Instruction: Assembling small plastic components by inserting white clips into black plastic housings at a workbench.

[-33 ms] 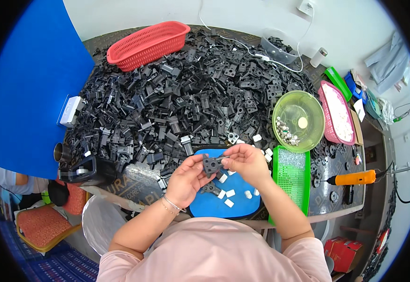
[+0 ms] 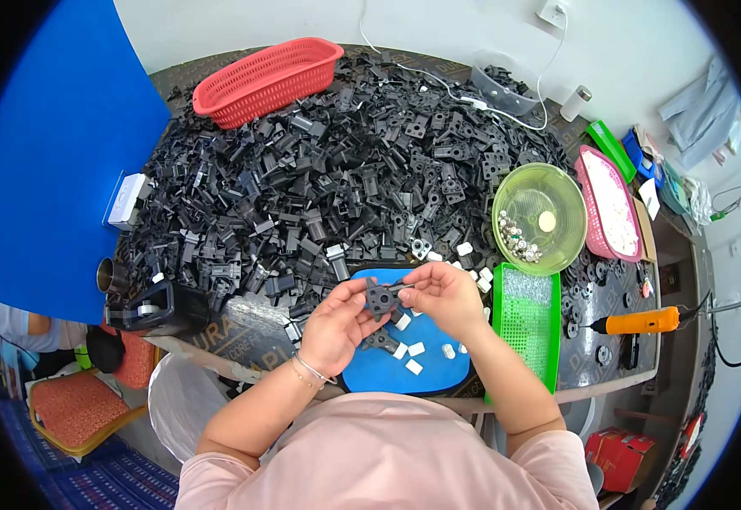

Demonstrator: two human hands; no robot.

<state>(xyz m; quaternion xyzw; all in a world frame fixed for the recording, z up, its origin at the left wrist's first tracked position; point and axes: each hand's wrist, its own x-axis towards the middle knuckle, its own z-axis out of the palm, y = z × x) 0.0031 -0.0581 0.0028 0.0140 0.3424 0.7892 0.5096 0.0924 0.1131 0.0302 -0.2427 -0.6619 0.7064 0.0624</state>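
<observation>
Black plastic part (image 2: 381,297), one, in your two hands above the blue mat (image 2: 438,378).
Heap of like black parts (image 2: 260,195) across your table (image 2: 251,321); red basket (image 2: 268,85) at its far side; round green basket (image 2: 553,191), holding small metal pieces (image 2: 517,242) and a pale disc (image 2: 547,222); green tray (image 2: 523,344), small shiny bits (image 2: 528,286) at its far end; pink basket (image 2: 593,238), filled with white material (image 2: 615,208); clear tub (image 2: 494,95), black parts inside. Your left hand (image 2: 334,327): thumb and fingers closed on the part's left side. Your right hand (image 2: 449,297): pinched at its right edge. The part: probably light, stiff, slightly slick, not fragile; best gripped by its plate edges. White blocks (image 2: 415,349), loose on the mat.
</observation>
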